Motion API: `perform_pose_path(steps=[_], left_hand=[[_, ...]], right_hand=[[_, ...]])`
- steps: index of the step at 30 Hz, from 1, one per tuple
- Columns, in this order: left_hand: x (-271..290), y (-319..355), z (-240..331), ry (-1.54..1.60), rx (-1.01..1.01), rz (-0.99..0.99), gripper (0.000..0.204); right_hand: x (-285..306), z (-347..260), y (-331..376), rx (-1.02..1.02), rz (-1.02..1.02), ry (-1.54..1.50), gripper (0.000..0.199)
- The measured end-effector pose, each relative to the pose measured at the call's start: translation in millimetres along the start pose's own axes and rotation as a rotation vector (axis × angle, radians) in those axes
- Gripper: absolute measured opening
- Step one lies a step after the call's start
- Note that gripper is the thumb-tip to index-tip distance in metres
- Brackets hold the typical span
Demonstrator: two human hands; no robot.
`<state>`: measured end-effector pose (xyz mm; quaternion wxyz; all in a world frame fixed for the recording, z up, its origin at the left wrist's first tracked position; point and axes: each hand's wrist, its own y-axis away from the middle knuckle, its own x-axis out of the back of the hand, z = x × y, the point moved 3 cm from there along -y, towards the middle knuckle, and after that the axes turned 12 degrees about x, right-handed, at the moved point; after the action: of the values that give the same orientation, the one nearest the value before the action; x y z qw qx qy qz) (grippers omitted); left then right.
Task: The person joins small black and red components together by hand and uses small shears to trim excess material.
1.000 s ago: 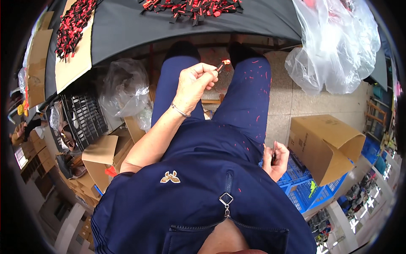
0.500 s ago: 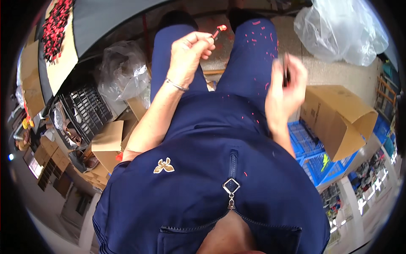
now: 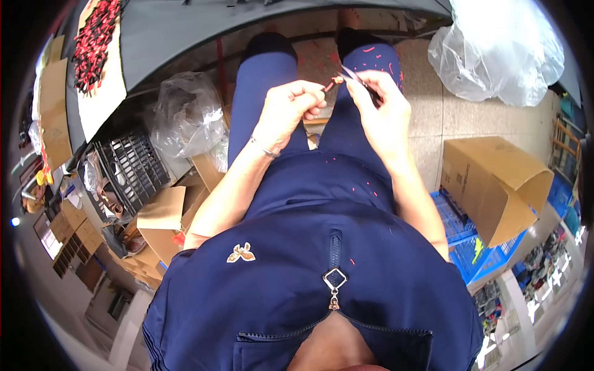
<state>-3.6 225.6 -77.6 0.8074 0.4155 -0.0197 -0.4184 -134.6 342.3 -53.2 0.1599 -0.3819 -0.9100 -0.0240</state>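
Note:
Over my lap, my left hand (image 3: 289,114) pinches a small dark-and-red piece (image 3: 334,83) between thumb and fingertips, its reddish end pointing up and right. My right hand (image 3: 385,111) is closed around small dark snips (image 3: 370,91), whose pointed blades reach beside that reddish end. Whether the blades touch the piece cannot be made out. Red scraps (image 3: 369,49) are scattered over the right leg of my navy trousers, with a few more on my lap.
A heap of small red-and-black pieces (image 3: 98,46) lies on cardboard atop the dark table (image 3: 167,31) at left. Clear plastic bags (image 3: 495,55) sit at far right and left. An open carton (image 3: 492,179) rests on blue crates (image 3: 461,232); a black crate (image 3: 133,170) stands at left.
My right hand has moved left with the snips, bringing them beside the small piece. My left hand has lowered slightly and shifted right, still pinching the piece.

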Motion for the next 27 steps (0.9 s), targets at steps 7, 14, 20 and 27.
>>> perform_pose_path(steps=[7, 14, 20, 27], left_hand=[[-13, 16, 13, -0.028, 0.012, -0.014, 0.015], [-14, 25, 11, -0.035, 0.025, -0.020, 0.015], [-12, 33, 11, -0.039, 0.023, -0.046, 0.014], [-14, 32, 12, -0.012, 0.043, -0.128, 0.012]], right_hand=[[8, -30, 19, 0.329, 0.058, 0.440, 0.018], [7, -42, 23, 0.437, 0.009, 0.568, 0.019], [5, -44, 27, 0.549, -0.021, 0.583, 0.020], [1, -20, 27, 0.268, -0.023, 0.064, 0.018]])
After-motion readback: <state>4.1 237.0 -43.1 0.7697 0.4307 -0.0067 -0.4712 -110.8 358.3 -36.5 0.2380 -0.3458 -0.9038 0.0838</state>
